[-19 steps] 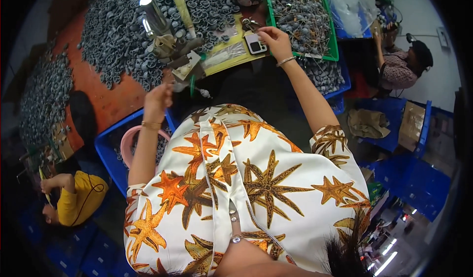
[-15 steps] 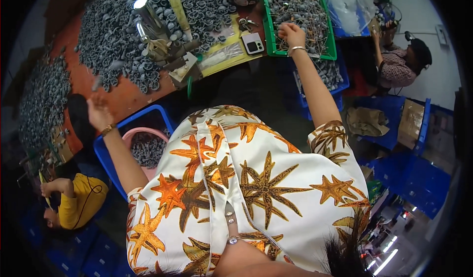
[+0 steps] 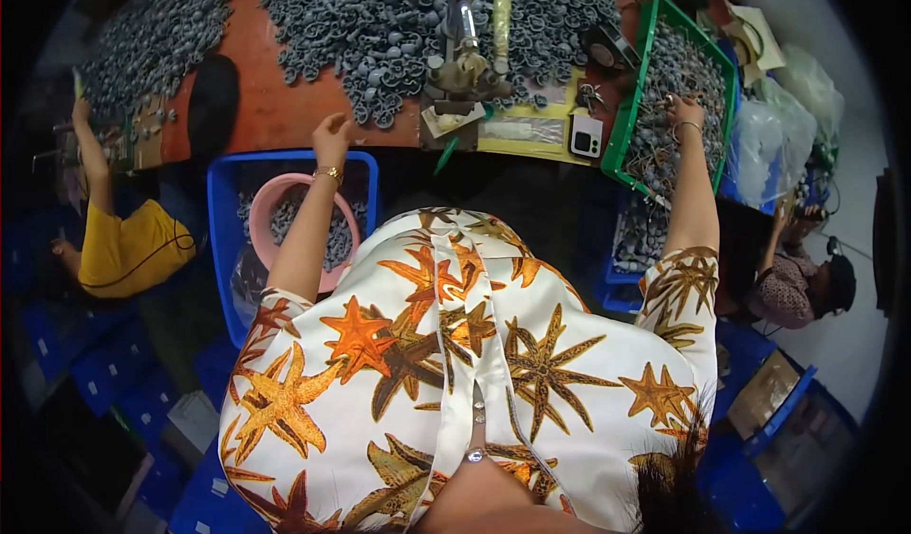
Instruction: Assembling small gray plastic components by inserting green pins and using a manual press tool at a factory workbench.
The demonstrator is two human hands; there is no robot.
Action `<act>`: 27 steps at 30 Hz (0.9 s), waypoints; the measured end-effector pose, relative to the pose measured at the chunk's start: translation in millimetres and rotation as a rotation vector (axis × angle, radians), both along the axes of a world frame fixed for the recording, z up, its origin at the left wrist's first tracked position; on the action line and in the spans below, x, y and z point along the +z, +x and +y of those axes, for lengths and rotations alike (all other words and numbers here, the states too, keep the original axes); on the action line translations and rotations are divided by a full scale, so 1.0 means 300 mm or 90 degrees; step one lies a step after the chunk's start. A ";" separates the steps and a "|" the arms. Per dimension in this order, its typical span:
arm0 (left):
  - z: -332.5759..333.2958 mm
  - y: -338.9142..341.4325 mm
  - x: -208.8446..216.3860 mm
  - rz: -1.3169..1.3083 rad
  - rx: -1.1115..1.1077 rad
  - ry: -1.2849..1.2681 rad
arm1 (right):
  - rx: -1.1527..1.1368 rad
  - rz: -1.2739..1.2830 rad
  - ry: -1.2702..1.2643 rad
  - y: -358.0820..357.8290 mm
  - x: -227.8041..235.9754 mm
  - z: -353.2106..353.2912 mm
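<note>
The right hand point(image 3: 686, 112), fingers bent, is positioned over small grey rounded parts point(image 3: 680, 67) contained in the green rectangular plastic crate point(image 3: 621, 128). The left hand point(image 3: 331, 141), loosely curled, is held at the orange-red tabletop's point(image 3: 258, 97) near edge. Neither grip's contents can be determined.

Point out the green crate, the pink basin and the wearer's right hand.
Green crate point(image 3: 622, 114): head view, on its left side wall.
Pink basin point(image 3: 261, 224): head view, on the left part of its rim.
Right hand point(image 3: 688, 112): head view, on the middle of the hand.
</note>
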State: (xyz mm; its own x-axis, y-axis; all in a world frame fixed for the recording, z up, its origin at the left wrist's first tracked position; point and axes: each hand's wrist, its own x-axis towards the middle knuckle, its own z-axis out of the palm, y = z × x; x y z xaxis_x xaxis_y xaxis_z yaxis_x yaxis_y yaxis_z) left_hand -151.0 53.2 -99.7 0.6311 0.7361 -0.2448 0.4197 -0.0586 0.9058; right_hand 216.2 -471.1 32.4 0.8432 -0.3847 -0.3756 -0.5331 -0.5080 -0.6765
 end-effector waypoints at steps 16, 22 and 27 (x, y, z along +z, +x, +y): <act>0.021 0.099 -0.160 0.083 -0.043 0.329 | 0.055 -0.469 0.194 -0.080 0.271 -0.269; -0.009 0.049 -0.011 -0.123 0.154 -0.295 | -0.030 -0.551 0.434 -0.163 0.286 -0.240; -0.057 0.057 0.042 -0.428 0.115 -0.737 | 0.105 -0.560 0.552 -0.280 0.389 -0.173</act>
State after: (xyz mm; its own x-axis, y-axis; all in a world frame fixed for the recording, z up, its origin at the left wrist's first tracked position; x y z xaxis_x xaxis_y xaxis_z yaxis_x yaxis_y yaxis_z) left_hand -133.9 36.0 -87.1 0.7900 0.4042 -0.4610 -0.2002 0.8807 0.4293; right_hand 132.1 -523.1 149.3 0.9516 -0.1577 0.2639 0.2983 0.2656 -0.9168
